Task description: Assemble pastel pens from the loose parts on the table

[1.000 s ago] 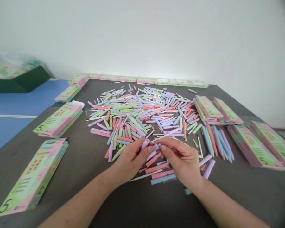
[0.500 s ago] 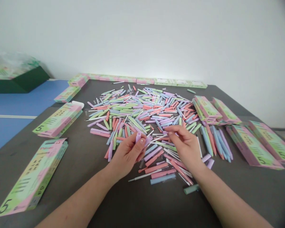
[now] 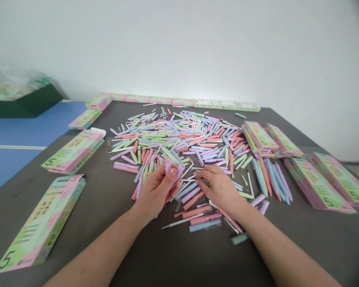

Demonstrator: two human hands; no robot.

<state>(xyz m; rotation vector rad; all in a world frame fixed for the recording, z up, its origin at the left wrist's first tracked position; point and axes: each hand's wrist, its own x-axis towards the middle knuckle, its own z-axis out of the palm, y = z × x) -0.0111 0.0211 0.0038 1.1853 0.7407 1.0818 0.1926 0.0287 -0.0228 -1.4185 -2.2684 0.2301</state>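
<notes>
My left hand (image 3: pixel 155 187) is closed around purple pen barrels (image 3: pixel 179 170), at least two, with their hollow ends pointing up. My right hand (image 3: pixel 219 185) is just to the right, palm down, thumb and fingertips pinched together low over the pile. White pen refills (image 3: pixel 188 180) lie right at those fingertips; whether one is between them is hidden. Under and around both hands spreads a heap of loose pen parts (image 3: pixel 194 137) in purple, green, blue and coral. Nearer me lie coral barrels (image 3: pixel 205 218) and a blue barrel (image 3: pixel 205 226).
Several assembled pens (image 3: pixel 272 179) lie in a row at the right. Printed cartons stand at right (image 3: pixel 320 183) and left (image 3: pixel 42 219), with an open-flapped carton (image 3: pixel 74 150) farther back. Small boxes (image 3: pixel 182 102) line the far edge. A dark green bin (image 3: pixel 26 101) sits on a blue table.
My right hand has moved left and slightly down, closer to the left hand. My left hand, still gripping the purple barrels, has shifted a little left.
</notes>
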